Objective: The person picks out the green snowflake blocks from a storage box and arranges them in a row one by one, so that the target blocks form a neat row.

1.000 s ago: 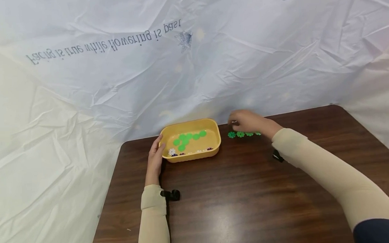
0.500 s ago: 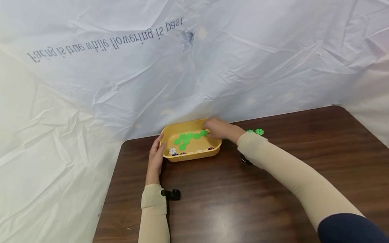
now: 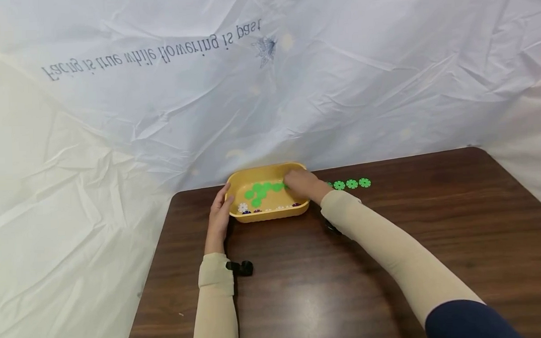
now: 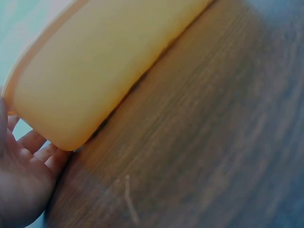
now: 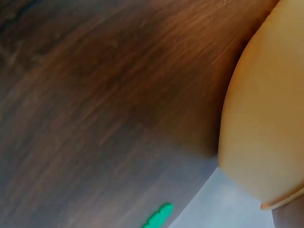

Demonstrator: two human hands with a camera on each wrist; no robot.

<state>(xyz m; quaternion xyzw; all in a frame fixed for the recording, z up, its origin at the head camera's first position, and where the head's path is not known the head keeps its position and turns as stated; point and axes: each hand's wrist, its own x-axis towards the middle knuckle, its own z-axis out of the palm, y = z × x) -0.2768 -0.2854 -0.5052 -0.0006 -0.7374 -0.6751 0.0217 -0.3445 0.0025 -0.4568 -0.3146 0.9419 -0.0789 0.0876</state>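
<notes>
Left edge of the desk (image 3: 368, 265) outside the left arm, with cloth (image 3: 183, 102) hanging beyond. Left hand (image 3: 219, 210) at the left end of the yellow tub (image 3: 272, 216): thumb over the rim, other fingers spread along the outer wall, a light grip on the tub. Left forearm nearly straight, in a pale sleeve (image 3: 216, 310).

Inside the tub, green discs (image 3: 260, 190) in a loose cluster from the middle toward the right, well apart from the left fingers. Along the near inner wall, white discs (image 3: 242, 208) and dark discs (image 3: 247, 212), partly hidden by the rim. Far side of the tub close to the cloth, so little room behind; a wide stretch of desk in front.

Right hand (image 3: 301, 183) reaching down over the right rim, knuckles up, just beside the rightmost green discs. Fingertips hidden: impossible to tell whether closed or pinching a disc. Right forearm slanting in from the lower right. Beyond the wrist, a row (image 3: 351, 184) of green discs near the desk's far edge, leftmost partly covered. Farther right, more desk up to a rounded corner.
</notes>
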